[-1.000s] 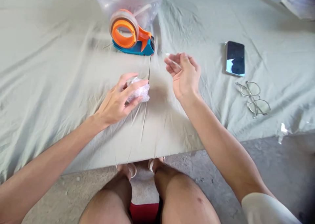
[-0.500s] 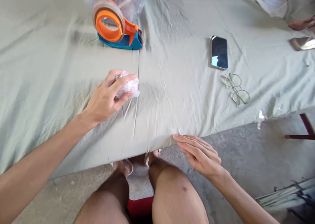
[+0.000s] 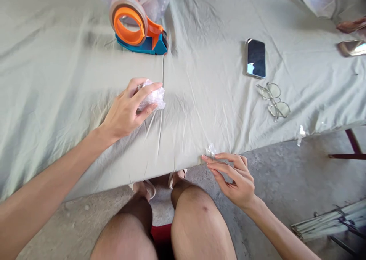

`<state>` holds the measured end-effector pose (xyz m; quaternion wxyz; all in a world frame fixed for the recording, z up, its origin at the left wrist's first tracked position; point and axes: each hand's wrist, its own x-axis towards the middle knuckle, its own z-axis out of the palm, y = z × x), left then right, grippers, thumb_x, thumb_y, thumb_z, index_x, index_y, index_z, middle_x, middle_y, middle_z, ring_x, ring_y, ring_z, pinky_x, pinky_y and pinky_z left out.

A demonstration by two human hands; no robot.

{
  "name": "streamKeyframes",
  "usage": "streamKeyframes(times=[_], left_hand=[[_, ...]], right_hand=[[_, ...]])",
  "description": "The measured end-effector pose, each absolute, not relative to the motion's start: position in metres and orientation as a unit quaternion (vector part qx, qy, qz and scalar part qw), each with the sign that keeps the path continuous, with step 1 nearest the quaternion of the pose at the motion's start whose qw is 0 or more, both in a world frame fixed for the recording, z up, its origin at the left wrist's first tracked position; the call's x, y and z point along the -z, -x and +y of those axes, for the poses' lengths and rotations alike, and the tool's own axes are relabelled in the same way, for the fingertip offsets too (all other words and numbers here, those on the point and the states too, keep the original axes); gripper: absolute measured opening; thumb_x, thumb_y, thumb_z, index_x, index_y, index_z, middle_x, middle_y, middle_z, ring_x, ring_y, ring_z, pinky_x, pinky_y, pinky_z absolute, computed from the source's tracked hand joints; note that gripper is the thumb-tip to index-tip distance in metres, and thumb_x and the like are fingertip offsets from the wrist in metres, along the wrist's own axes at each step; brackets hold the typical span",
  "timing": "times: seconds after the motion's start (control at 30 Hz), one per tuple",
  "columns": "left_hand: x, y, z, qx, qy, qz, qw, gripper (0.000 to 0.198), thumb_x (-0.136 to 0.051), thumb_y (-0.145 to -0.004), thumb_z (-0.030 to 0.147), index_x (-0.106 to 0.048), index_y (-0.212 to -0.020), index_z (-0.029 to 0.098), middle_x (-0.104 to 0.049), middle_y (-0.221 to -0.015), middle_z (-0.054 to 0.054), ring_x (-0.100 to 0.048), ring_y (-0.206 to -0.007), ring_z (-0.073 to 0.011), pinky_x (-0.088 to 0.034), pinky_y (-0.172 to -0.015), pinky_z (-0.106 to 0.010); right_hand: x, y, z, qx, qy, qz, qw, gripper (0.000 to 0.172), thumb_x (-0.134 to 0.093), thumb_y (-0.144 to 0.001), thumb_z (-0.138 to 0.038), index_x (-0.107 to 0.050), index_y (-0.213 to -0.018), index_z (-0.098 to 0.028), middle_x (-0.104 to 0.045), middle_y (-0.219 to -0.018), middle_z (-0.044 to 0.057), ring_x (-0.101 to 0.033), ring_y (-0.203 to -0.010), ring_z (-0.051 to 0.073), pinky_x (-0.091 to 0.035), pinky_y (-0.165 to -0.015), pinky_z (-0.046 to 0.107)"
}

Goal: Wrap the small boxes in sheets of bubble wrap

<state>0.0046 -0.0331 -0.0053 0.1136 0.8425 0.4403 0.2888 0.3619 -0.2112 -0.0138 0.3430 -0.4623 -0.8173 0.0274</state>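
Note:
My left hand (image 3: 122, 109) is closed around a small bundle of bubble wrap (image 3: 156, 96), resting on the cloth-covered table (image 3: 188, 111). Thumb and fingers grip its sides; what is inside the wrap cannot be made out. At the table's front edge, my right hand (image 3: 233, 180) has its fingers stretched out and somewhat apart. A crumpled bit of clear tape (image 3: 211, 150) sticks up at its fingertips; whether they touch it or only lie beside it is unclear. Beyond the bundle stands an orange and blue tape dispenser (image 3: 138, 27) with a roll on it.
Behind the dispenser is a clear plastic bag (image 3: 157, 2). To the right lie a phone (image 3: 256, 58) and eyeglasses (image 3: 275, 100). Another tape scrap (image 3: 301, 135) hangs at the front edge. A second phone (image 3: 353, 48) is at far right, and a bundle of rods (image 3: 328, 222) below.
My right hand's fingers have spread apart and bent a little, and more of the tape scrap shows beside them. The left hand keeps its grip on the bundle. The view has shifted slightly.

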Motion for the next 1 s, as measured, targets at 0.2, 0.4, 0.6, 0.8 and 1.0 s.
streamKeyframes(times=[0.2, 0.4, 0.6, 0.8, 1.0], left_hand=[[0.009, -0.005, -0.031, -0.316, -0.838, 0.426, 0.129, 0.052, -0.052, -0.118, 0.063, -0.061, -0.162, 0.037, -0.064, -0.153, -0.012, -0.077, -0.117, -0.0277, -0.068, -0.087, -0.037], [0.009, -0.006, -0.031, -0.31, -0.842, 0.424, 0.118, 0.053, -0.049, -0.119, 0.062, -0.06, -0.162, 0.033, -0.065, -0.152, -0.014, -0.078, -0.109, -0.0257, -0.068, -0.086, -0.037], [0.014, -0.006, -0.03, -0.333, -0.83, 0.426, 0.136, 0.056, -0.058, -0.116, 0.057, -0.051, -0.167, 0.034, -0.065, -0.158, -0.013, -0.075, -0.129, -0.0304, -0.067, -0.101, -0.044], [0.014, -0.01, -0.028, -0.396, -0.813, 0.418, 0.084, 0.059, -0.062, -0.116, 0.051, -0.042, -0.168, 0.031, -0.064, -0.165, -0.014, -0.064, -0.153, -0.0327, -0.057, -0.123, -0.054], [0.007, -0.01, -0.037, -0.461, -0.805, 0.373, -0.008, 0.038, -0.052, -0.119, 0.057, -0.058, -0.147, 0.033, -0.078, -0.133, -0.009, -0.077, -0.127, -0.0308, -0.061, -0.113, -0.055]], right_hand=[[0.024, -0.379, -0.209, 0.054, 0.374, -0.882, 0.282, 0.031, -0.076, -0.093, -0.005, -0.082, -0.106, -0.033, -0.092, -0.12, -0.003, -0.09, -0.108, 0.024, -0.067, -0.078, 0.044], [0.026, -0.393, -0.203, 0.077, 0.277, -0.928, 0.238, 0.025, -0.077, -0.083, -0.02, -0.078, -0.078, -0.044, -0.091, -0.122, -0.004, -0.083, -0.131, 0.032, -0.067, -0.065, 0.053], [-0.016, -0.358, -0.178, -0.092, 0.387, -0.842, 0.364, 0.025, -0.052, -0.103, -0.014, -0.065, -0.09, -0.03, -0.093, -0.112, 0.001, -0.088, -0.116, 0.032, -0.065, -0.085, 0.052], [-0.045, -0.274, -0.06, -0.162, 0.348, -0.776, 0.5, 0.025, -0.053, -0.117, -0.03, -0.073, -0.131, -0.033, -0.087, -0.126, 0.003, -0.084, -0.116, 0.027, -0.068, -0.1, 0.05], [-0.004, -0.225, 0.035, -0.165, 0.279, -0.807, 0.493, 0.052, -0.031, -0.118, -0.065, -0.071, -0.136, -0.038, -0.079, -0.135, 0.006, -0.078, -0.118, 0.031, -0.061, -0.112, 0.057]])
